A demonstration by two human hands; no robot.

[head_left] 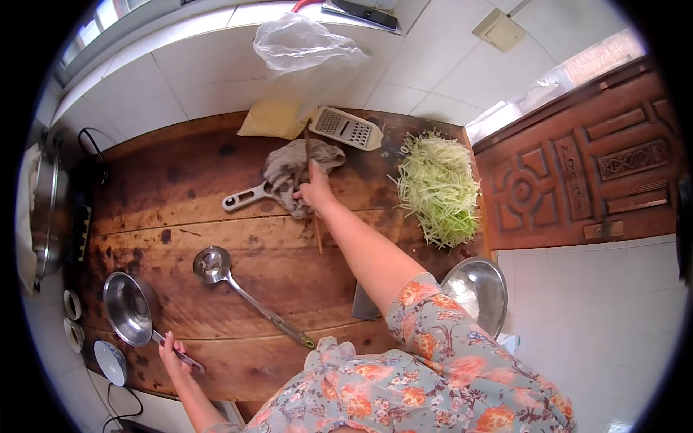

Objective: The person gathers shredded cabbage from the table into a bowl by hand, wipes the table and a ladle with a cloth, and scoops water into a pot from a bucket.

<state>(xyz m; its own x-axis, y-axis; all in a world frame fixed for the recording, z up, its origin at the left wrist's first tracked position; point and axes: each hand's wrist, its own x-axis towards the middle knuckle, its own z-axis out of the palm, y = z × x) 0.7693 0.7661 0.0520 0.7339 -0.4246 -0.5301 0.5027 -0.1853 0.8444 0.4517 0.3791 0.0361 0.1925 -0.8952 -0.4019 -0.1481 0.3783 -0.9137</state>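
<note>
My left hand is closed around the handle of a deep metal water ladle, which is tilted at the table's left front. Farther forward, my right hand reaches over a crumpled grey-brown cloth. Its fingers are closed on long thin wooden chopsticks that run across the cloth; part of the grip is hidden. From under the cloth sticks out a white slotted handle. A metal soup ladle lies between my hands.
A flat grater and a plastic bag with yellow contents lie at the back. Shredded pale-green vegetable is heaped at the right, above a metal bowl holding white powder. A small bowl stands front left.
</note>
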